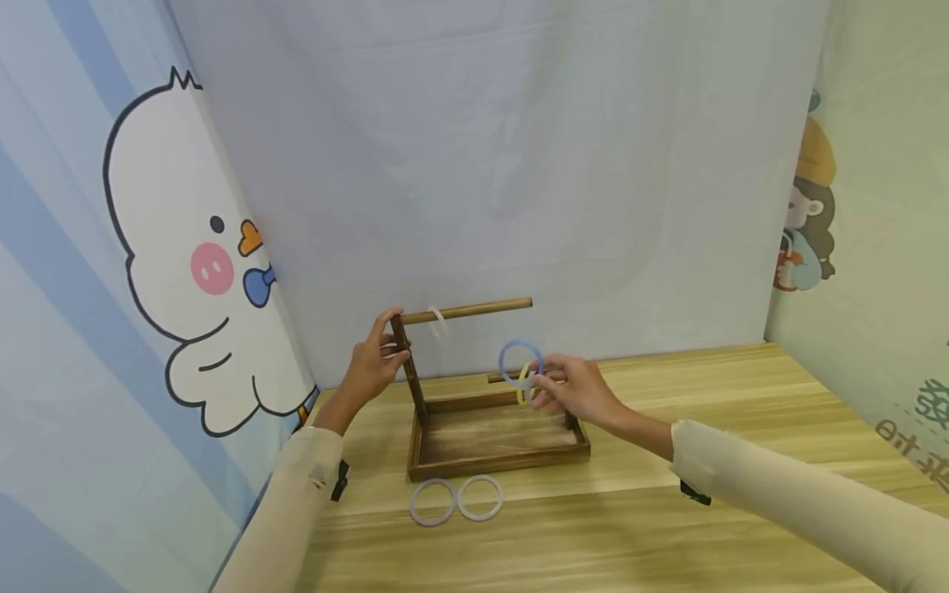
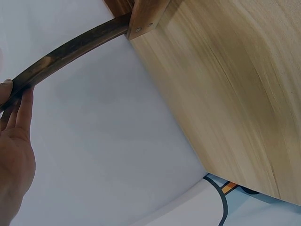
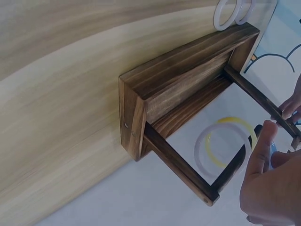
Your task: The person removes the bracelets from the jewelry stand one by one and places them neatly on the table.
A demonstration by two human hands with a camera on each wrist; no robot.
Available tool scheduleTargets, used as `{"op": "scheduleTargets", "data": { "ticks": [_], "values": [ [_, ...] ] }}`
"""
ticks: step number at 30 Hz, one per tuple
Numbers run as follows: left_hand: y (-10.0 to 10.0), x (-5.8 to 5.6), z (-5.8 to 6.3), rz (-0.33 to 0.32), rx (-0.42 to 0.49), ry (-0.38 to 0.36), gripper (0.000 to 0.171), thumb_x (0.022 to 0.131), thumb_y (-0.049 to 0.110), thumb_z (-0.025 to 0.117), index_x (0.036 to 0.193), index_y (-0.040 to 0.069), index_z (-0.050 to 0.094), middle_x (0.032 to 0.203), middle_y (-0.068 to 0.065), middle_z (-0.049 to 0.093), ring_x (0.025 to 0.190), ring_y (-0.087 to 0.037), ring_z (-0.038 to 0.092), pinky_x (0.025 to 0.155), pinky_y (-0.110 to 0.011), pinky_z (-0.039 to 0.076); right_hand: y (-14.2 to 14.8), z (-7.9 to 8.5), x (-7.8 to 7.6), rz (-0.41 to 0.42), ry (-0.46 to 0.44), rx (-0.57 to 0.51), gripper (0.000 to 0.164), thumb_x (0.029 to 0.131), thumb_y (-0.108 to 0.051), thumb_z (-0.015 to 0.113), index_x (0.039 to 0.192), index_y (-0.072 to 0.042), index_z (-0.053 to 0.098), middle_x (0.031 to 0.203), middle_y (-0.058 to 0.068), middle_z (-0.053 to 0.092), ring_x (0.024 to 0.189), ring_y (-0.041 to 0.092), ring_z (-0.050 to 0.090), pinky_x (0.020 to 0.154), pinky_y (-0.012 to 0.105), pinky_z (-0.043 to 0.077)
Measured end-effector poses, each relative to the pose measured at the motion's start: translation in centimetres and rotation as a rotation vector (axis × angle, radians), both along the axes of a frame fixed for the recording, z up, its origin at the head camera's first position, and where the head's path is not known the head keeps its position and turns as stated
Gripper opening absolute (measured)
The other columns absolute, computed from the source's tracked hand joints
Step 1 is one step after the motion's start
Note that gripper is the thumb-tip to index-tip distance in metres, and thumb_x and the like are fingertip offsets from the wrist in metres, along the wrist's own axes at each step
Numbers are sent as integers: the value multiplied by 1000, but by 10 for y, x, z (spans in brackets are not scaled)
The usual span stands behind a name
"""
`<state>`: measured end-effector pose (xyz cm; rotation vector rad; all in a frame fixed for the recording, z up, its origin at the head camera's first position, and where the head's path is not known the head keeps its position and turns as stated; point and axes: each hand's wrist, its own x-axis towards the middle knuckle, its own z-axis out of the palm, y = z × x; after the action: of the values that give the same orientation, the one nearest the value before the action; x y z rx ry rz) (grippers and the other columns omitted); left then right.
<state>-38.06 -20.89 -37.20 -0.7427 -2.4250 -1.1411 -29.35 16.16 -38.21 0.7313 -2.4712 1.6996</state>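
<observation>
A dark wooden stand (image 1: 498,464) has a tray base, a tall left post and a shorter right one, each with a bar. My left hand (image 1: 376,366) grips the tall post (image 2: 70,52) near its top, thumb on one side and fingers on the other. A pale ring (image 1: 441,328) hangs on the upper bar (image 1: 489,309). My right hand (image 1: 582,391) pinches a blue ring (image 1: 519,342) beside the lower bar (image 1: 497,379). A yellow ring (image 3: 235,119) and a pale purple ring (image 3: 197,150) hang by the lower bar, partly behind the right fingers.
Two pale rings, a left one (image 1: 432,524) and a right one (image 1: 480,518), lie side by side on the wood-grain table (image 1: 623,527) before the tray. A pale curtain (image 1: 593,206) hangs behind the stand, with printed cloths at both sides.
</observation>
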Motion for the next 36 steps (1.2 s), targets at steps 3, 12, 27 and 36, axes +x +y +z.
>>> {"op": "scheduleTargets", "data": {
  "ticks": [3,12,27,36],
  "values": [
    [0,0,-1,-2,-5,6,78,94,-10,71,158,16,33,118,-30,70,108,-42,72,91,-43,63,0,-3,6,5,16,22,29,104,-3,62,128,14,61,101,28,75,74,33,78,59,37,66],
    [-1,-2,-2,1,-5,22,77,94,-9,71,157,17,34,118,-30,70,108,-42,72,91,-43,63,3,-13,13,45,-19,16,32,105,-4,62,132,13,59,101,23,77,75,34,77,63,38,67],
    [0,-3,-3,5,-27,30,78,95,-7,71,159,19,32,120,-29,70,110,-42,72,91,-45,63,7,-34,25,66,-60,47,32,104,-3,63,131,12,61,104,22,77,76,30,78,62,32,66],
    [-2,-5,-6,-5,-19,53,80,94,-8,72,158,19,33,118,-28,71,107,-41,73,89,-44,64,8,-48,30,111,-90,50,33,103,-5,64,132,13,60,104,26,75,75,30,78,62,38,67]
  ]
}}
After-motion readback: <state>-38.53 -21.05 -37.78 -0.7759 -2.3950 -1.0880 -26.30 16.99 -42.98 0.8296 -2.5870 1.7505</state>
